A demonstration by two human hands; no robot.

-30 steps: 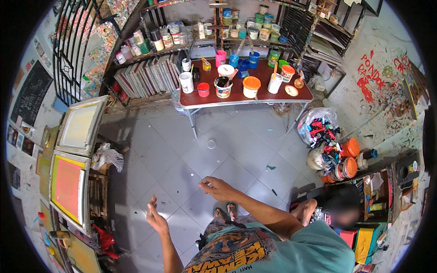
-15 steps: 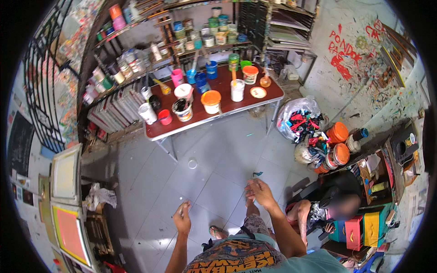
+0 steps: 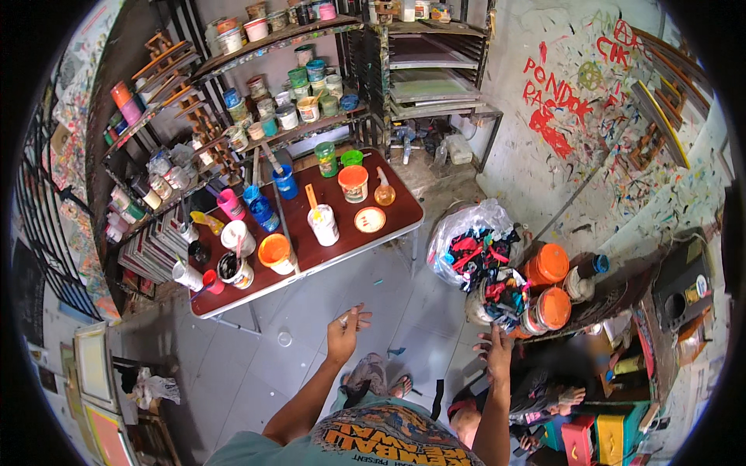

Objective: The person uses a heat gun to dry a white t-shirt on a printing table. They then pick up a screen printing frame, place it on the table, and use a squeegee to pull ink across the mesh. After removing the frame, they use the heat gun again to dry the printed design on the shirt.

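My left hand point(image 3: 344, 335) is raised over the floor in front of the table, fingers curled together. A small pale spot shows at its fingers, too small to name. To the right, my right hand point(image 3: 496, 356) hangs in the air with its fingers apart and nothing in them. Just beyond it stands a tub heaped with coloured rags point(image 3: 507, 299), which I cannot tell to be touched. On the dark red table point(image 3: 326, 260) are a white pot with an orange stick point(image 3: 322, 227), an orange-topped tub point(image 3: 276, 254) and a round lid point(image 3: 370, 220).
A clear plastic bag of rags point(image 3: 458, 217) sits right of the table, near orange-lidded buckets point(image 3: 553, 308). Shelves hold paint pots point(image 3: 287, 116); a rack point(image 3: 431, 85) stands behind. Another person's hand point(image 3: 571, 398) is at the lower right. A clear cup point(image 3: 284, 338) lies on the floor.
My view has swung right, and the table now appears farther left. My right hand has come nearer the rag tub, its fingers spread. My left hand stays raised with curled fingers.
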